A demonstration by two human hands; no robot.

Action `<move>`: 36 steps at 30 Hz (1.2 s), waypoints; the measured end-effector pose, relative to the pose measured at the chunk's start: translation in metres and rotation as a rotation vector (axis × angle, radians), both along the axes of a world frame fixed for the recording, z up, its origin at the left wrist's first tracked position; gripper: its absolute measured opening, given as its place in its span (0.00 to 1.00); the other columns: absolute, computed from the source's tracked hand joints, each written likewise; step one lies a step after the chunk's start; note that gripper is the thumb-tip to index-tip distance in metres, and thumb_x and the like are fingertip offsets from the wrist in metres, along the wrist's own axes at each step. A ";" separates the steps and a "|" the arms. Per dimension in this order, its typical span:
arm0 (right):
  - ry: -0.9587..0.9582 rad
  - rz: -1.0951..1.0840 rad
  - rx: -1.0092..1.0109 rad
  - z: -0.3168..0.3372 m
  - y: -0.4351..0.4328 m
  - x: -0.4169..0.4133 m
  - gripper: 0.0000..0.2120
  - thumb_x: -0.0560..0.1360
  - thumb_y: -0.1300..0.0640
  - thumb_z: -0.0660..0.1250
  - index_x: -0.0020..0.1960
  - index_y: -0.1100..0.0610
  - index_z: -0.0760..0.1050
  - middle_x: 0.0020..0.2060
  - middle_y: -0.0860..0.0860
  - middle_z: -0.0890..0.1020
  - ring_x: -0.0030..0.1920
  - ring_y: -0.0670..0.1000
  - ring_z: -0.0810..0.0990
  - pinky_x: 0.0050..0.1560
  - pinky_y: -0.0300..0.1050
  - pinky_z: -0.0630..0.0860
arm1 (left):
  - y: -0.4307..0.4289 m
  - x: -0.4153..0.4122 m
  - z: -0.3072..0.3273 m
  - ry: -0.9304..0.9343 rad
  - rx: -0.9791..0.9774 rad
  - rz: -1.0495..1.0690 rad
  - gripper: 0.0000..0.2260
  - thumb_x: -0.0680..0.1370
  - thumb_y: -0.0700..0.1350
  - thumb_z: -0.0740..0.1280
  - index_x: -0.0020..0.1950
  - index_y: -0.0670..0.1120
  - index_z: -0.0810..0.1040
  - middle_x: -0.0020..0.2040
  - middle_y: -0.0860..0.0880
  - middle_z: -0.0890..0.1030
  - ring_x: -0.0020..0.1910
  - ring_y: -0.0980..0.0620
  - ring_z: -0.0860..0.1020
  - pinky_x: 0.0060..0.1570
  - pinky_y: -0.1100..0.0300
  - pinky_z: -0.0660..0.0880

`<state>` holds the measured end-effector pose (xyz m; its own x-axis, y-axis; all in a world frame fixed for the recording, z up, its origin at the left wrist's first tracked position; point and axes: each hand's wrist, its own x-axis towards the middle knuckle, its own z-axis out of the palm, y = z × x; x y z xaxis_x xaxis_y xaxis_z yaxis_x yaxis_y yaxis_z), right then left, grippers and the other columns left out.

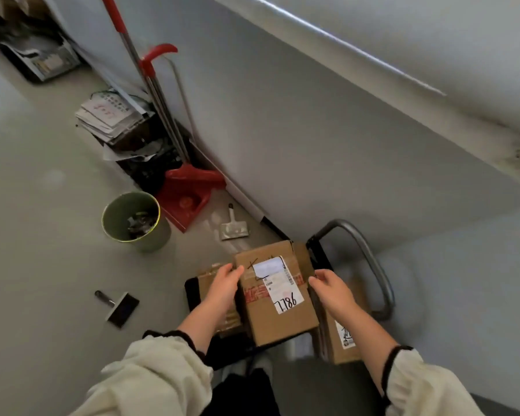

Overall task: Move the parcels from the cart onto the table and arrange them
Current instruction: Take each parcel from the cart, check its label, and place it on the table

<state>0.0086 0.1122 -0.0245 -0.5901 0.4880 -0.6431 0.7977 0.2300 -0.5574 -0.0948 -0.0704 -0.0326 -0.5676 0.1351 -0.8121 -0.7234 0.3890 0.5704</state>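
Head-worn camera looks steeply down onto cart (192,295).

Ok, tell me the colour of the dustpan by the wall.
The dustpan is red; head view.

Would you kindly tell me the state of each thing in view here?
Brown cardboard parcel with white label: held between both hands.
Left hand: grips its left side.
Right hand: grips its right side.
Round green bin: upright, scraps inside.
Black metal-handled cart: carries more parcels.

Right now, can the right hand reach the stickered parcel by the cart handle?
Likely not yet: right hand and left hand both hold the parcel marked 7786; the stickered parcel lies uncovered nearby.
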 end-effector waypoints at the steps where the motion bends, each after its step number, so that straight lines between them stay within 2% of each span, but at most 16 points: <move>1: -0.011 0.013 0.007 -0.013 0.000 -0.001 0.23 0.78 0.52 0.61 0.71 0.58 0.65 0.67 0.53 0.71 0.67 0.54 0.70 0.60 0.45 0.68 | 0.002 0.003 -0.011 -0.050 0.002 0.023 0.24 0.81 0.49 0.59 0.75 0.45 0.59 0.71 0.44 0.68 0.68 0.43 0.68 0.59 0.53 0.66; 4: -0.036 0.079 0.019 -0.053 0.002 -0.007 0.25 0.78 0.49 0.60 0.72 0.55 0.62 0.68 0.53 0.70 0.66 0.54 0.71 0.62 0.49 0.69 | 0.000 0.010 -0.052 -0.128 -0.019 0.035 0.27 0.80 0.52 0.60 0.76 0.47 0.56 0.72 0.45 0.66 0.69 0.43 0.67 0.64 0.49 0.65; 6: -0.072 0.074 -0.043 -0.074 0.003 -0.011 0.24 0.78 0.49 0.60 0.71 0.54 0.63 0.64 0.52 0.75 0.59 0.52 0.76 0.57 0.48 0.74 | -0.004 0.018 -0.075 -0.183 -0.043 0.032 0.28 0.80 0.53 0.61 0.77 0.49 0.55 0.72 0.46 0.66 0.69 0.43 0.67 0.65 0.46 0.66; 9: -0.104 0.032 -0.124 -0.097 0.004 -0.018 0.17 0.79 0.53 0.59 0.66 0.58 0.68 0.49 0.49 0.79 0.47 0.47 0.77 0.41 0.41 0.74 | -0.005 0.027 -0.098 -0.201 -0.048 -0.009 0.29 0.78 0.54 0.63 0.76 0.49 0.56 0.71 0.47 0.69 0.66 0.45 0.70 0.60 0.48 0.69; 11: -0.120 0.002 -0.133 -0.111 0.005 -0.020 0.15 0.79 0.53 0.59 0.62 0.59 0.72 0.43 0.46 0.78 0.43 0.46 0.77 0.38 0.40 0.74 | -0.003 0.031 -0.106 -0.177 -0.029 -0.033 0.26 0.78 0.52 0.64 0.73 0.48 0.61 0.67 0.48 0.72 0.59 0.49 0.73 0.52 0.53 0.70; 14: -0.129 -0.004 -0.122 -0.121 0.004 -0.019 0.14 0.79 0.53 0.60 0.62 0.56 0.73 0.44 0.48 0.80 0.44 0.46 0.79 0.36 0.40 0.75 | 0.000 0.033 -0.111 -0.126 -0.002 -0.043 0.21 0.77 0.48 0.66 0.69 0.47 0.67 0.64 0.48 0.76 0.54 0.52 0.74 0.44 0.59 0.70; 19: -0.053 0.028 -0.073 -0.101 0.001 -0.021 0.14 0.78 0.55 0.61 0.62 0.56 0.72 0.51 0.51 0.80 0.47 0.48 0.78 0.45 0.44 0.78 | 0.001 0.029 -0.100 -0.058 -0.007 -0.026 0.17 0.76 0.47 0.68 0.64 0.49 0.70 0.60 0.50 0.77 0.55 0.50 0.76 0.57 0.51 0.74; 21: -0.006 0.054 -0.040 -0.079 -0.001 -0.022 0.13 0.78 0.55 0.61 0.62 0.56 0.72 0.49 0.50 0.78 0.46 0.47 0.77 0.44 0.42 0.77 | 0.002 0.024 -0.082 -0.006 -0.010 -0.043 0.17 0.76 0.47 0.67 0.64 0.49 0.71 0.58 0.52 0.78 0.55 0.51 0.76 0.57 0.53 0.74; 23: 0.046 0.068 0.002 -0.050 -0.001 -0.021 0.14 0.78 0.55 0.61 0.62 0.56 0.72 0.49 0.49 0.78 0.49 0.48 0.77 0.45 0.42 0.76 | 0.001 0.019 -0.055 0.060 0.004 -0.071 0.16 0.77 0.47 0.66 0.64 0.49 0.71 0.55 0.55 0.77 0.54 0.53 0.76 0.53 0.56 0.74; 26: 0.163 0.060 0.044 0.004 0.002 -0.019 0.14 0.77 0.54 0.62 0.62 0.54 0.74 0.52 0.47 0.79 0.53 0.48 0.77 0.50 0.43 0.76 | -0.002 0.008 -0.006 0.197 0.056 -0.122 0.15 0.77 0.47 0.66 0.64 0.52 0.73 0.58 0.54 0.78 0.54 0.55 0.77 0.47 0.61 0.74; 27: 0.214 0.051 0.051 0.023 0.002 -0.019 0.14 0.77 0.54 0.62 0.62 0.53 0.74 0.52 0.46 0.79 0.53 0.46 0.77 0.52 0.44 0.75 | -0.004 0.004 0.012 0.259 0.070 -0.133 0.14 0.77 0.46 0.66 0.63 0.53 0.73 0.58 0.54 0.78 0.54 0.55 0.77 0.46 0.63 0.73; 29: 0.341 0.019 0.037 0.064 0.003 -0.021 0.09 0.77 0.55 0.62 0.56 0.46 0.73 0.49 0.40 0.78 0.49 0.39 0.75 0.49 0.37 0.73 | -0.007 -0.005 0.050 0.385 0.096 -0.146 0.15 0.76 0.48 0.67 0.63 0.56 0.73 0.58 0.55 0.77 0.56 0.56 0.76 0.50 0.63 0.74; 31: 0.471 -0.062 -0.029 0.103 0.002 -0.025 0.12 0.76 0.57 0.63 0.57 0.43 0.72 0.50 0.41 0.78 0.50 0.38 0.76 0.49 0.35 0.71 | -0.010 -0.013 0.092 0.507 0.128 -0.136 0.20 0.73 0.53 0.68 0.65 0.62 0.70 0.60 0.55 0.75 0.59 0.55 0.75 0.58 0.56 0.73; 33: 0.593 -0.193 -0.154 0.140 0.001 -0.028 0.17 0.75 0.56 0.65 0.64 0.46 0.74 0.54 0.45 0.81 0.54 0.43 0.79 0.54 0.40 0.74 | -0.013 -0.020 0.139 0.647 0.169 -0.148 0.22 0.74 0.53 0.67 0.65 0.67 0.64 0.56 0.56 0.71 0.58 0.54 0.72 0.59 0.60 0.70; 34: 0.655 -0.250 -0.237 0.156 0.002 -0.030 0.19 0.75 0.56 0.64 0.65 0.47 0.73 0.54 0.45 0.82 0.54 0.43 0.80 0.54 0.41 0.76 | -0.015 -0.022 0.164 0.717 0.177 -0.170 0.22 0.75 0.53 0.66 0.65 0.68 0.62 0.53 0.56 0.69 0.58 0.54 0.70 0.58 0.63 0.68; 36: 0.783 -0.312 -0.419 0.189 0.004 -0.033 0.18 0.77 0.59 0.60 0.66 0.49 0.73 0.53 0.46 0.83 0.54 0.43 0.81 0.51 0.41 0.78 | -0.018 -0.023 0.215 0.841 0.180 -0.222 0.25 0.71 0.60 0.63 0.66 0.71 0.60 0.52 0.56 0.66 0.61 0.55 0.65 0.61 0.62 0.63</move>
<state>-0.0247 0.1164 0.1645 -0.8106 0.5159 -0.2770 0.1523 -0.2711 -0.9504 -0.1181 -0.0889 0.1820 -0.9125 0.3981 -0.0937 0.0442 0.3237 0.9451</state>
